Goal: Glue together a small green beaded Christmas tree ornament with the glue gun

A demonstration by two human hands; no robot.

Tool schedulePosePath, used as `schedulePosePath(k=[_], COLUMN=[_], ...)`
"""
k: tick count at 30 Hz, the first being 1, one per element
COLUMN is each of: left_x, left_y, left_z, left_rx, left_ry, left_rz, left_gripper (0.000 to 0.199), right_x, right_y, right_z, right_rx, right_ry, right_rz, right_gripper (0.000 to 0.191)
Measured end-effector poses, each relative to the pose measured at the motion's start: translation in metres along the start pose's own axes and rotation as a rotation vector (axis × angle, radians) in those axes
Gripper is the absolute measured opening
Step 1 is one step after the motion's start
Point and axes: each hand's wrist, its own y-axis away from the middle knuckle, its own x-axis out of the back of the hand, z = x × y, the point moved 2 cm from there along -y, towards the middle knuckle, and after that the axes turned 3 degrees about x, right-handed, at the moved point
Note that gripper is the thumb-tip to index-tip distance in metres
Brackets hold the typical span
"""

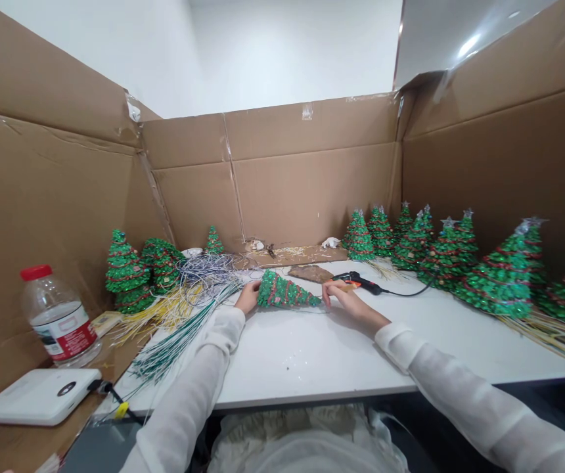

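Observation:
A small green Christmas tree (285,291) with red garland lies tilted on its side above the white table, its tip pointing right. My left hand (248,297) is closed on its wide base. My right hand (345,299) is at the tip, fingers pinched together; what they hold is too small to tell. A thin strand runs just under the tree toward these fingers. Behind the right hand lies a black glue gun (368,284) with a cord. An orange piece shows by the hand; whether it belongs to the gun I cannot tell.
Finished-looking trees (499,279) stand along the right, several with stars. More trees (127,272) stand at the left beside bundled green and white strands (188,335). A bottle (60,322) and white device (39,396) sit at left. Cardboard walls (282,190) enclose the table (312,361).

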Motion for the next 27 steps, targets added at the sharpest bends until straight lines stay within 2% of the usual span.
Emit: schedulePosePath(k=[9,14,22,27], left_x=[0.000,0.002,0.001,0.001], left_y=[0.000,0.000,-0.001,-0.003], left_z=[0.002,0.002,0.001,-0.002], left_rx=[0.027,0.016,0.036,0.036], left_ry=[-0.015,-0.026,0.003,0.018], left_rz=[0.008,0.006,0.020,0.042], left_gripper=[0.019,0.019,0.022,0.024], right_x=[-0.005,-0.006,-0.011,-0.011], right_y=[-0.003,-0.007,-0.016,-0.020], right_z=[0.009,0.009,0.002,-0.002], right_rx=[-0.023,-0.011,-0.067,-0.057], right_ry=[-0.189,-0.158,-0.088,-0.068], right_rz=[-0.038,-0.050,-0.004,-0.035], right_gripper=[0.021,0.019,0.023,0.026])
